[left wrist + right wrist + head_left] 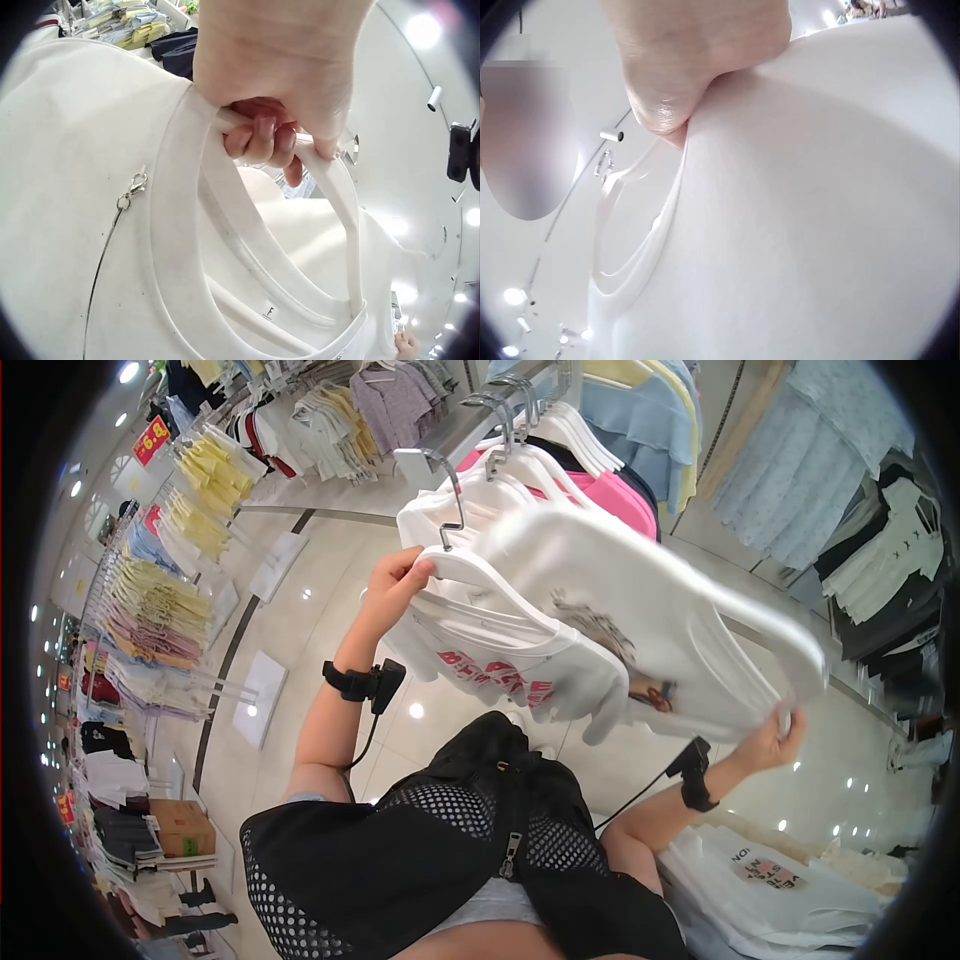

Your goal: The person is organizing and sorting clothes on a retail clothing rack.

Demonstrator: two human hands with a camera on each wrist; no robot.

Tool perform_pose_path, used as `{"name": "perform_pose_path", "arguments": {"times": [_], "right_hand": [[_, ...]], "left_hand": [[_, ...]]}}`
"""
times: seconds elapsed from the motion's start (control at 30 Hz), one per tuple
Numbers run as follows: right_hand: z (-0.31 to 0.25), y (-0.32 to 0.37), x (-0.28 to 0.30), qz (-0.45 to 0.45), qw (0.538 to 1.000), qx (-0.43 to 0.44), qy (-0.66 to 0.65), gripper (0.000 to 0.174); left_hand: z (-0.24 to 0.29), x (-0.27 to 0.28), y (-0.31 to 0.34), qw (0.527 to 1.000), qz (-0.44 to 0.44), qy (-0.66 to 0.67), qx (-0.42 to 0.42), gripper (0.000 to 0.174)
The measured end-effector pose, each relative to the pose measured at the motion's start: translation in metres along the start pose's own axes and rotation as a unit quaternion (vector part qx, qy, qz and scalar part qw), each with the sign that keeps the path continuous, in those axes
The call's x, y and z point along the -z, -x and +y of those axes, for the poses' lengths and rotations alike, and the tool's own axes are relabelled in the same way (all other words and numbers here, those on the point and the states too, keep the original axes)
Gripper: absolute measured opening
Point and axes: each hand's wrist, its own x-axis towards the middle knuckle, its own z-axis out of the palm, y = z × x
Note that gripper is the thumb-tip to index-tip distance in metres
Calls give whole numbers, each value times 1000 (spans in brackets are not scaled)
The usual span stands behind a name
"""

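Note:
In the head view my left hand (400,588) grips the top of a white hanger (470,565) just below its metal hook. On that hanger hangs a white T-shirt (580,670) with red lettering. The left wrist view shows the fingers of my left hand (262,139) curled round the hanger inside the neckline. At the right, my right hand (775,740) pinches a second white T-shirt (690,630) with a brownish print by its neckline; it is swung out sideways and blurred. Close up, my right hand (697,67) holds the white fabric (802,210), its fingertips hidden behind it.
A metal rail (480,420) bears more hung clothes, a pink top (620,500) among them. Folded white T-shirts (770,890) lie in a stack at the lower right. Racks of yellow clothes (215,470) and a cardboard box (182,828) stand at the left.

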Motion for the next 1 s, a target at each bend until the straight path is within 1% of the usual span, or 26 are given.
{"name": "perform_pose_path", "arguments": {"times": [0.07,0.1,0.13,0.17,0.2,0.23,0.27,0.3,0.33,0.4,0.43,0.47,0.53,0.57,0.6,0.63,0.67,0.7,0.77,0.8,0.87,0.9,0.93,1.0], "right_hand": [[15,2,27,45,997,11,67,11],[26,4,47,46,996,11,69,11],[40,10,67,41,993,-29,111,10],[49,15,83,35,985,-69,153,14],[53,21,94,34,985,-68,156,14],[54,26,104,19,981,-82,174,13],[49,35,132,11,976,-98,194,12],[35,39,137,33,970,-9,243,17],[31,42,150,38,969,-11,245,17],[27,45,175,-1,957,-49,285,24],[15,44,187,-27,950,-69,303,18],[14,45,199,-23,950,-69,303,18],[11,49,216,-43,949,-35,311,13],[7,50,224,-66,948,-38,308,19],[-4,47,223,-66,948,-38,310,19],[-16,44,217,-89,933,-21,347,22],[-21,41,212,-114,917,-5,383,25],[-19,39,209,-120,915,-3,385,25],[-9,38,200,-173,904,80,383,28],[-7,38,190,-182,902,79,383,28],[-5,38,161,-211,909,119,338,28],[-5,38,145,-215,915,128,315,28],[-5,38,129,-216,921,138,292,28],[-1,41,102,-232,923,127,279,28]], "left_hand": [[-1,1,-9,1000,-5,-13,-7,33],[-2,1,-14,1000,-8,-25,-14,33],[-4,2,-20,1000,-10,-23,-13,33],[-7,3,-27,999,-5,-34,-30,32],[-12,4,-35,998,1,-44,-47,32],[-16,7,-42,998,1,-53,-43,31],[-14,6,-31,998,-6,-52,-46,31],[-14,7,-32,998,-19,-49,-46,31],[-16,9,-34,997,-32,-46,-49,31],[-15,7,-44,997,-36,-44,-59,33],[-11,4,-45,997,-32,-40,-52,34],[-7,1,-46,998,-28,-36,-43,35],[-6,-1,-46,998,-21,-26,-47,34],[-6,-2,-46,999,-11,-16,-50,34],[-9,0,-46,999,-13,-15,-49,34],[-14,4,-49,999,-18,-20,-45,34],[-19,7,-51,999,-21,-24,-39,34],[-19,5,-51,999,-19,-23,-33,34],[-19,3,-51,999,7,-29,-40,34],[-19,2,-51,999,9,-30,-30,34],[-15,-1,-52,999,14,-32,-38,34],[-9,-4,-51,998,7,-40,-51,34],[-12,-5,-51,998,5,-36,-48,34],[-16,-3,-52,998,16,-40,-54,35]]}}
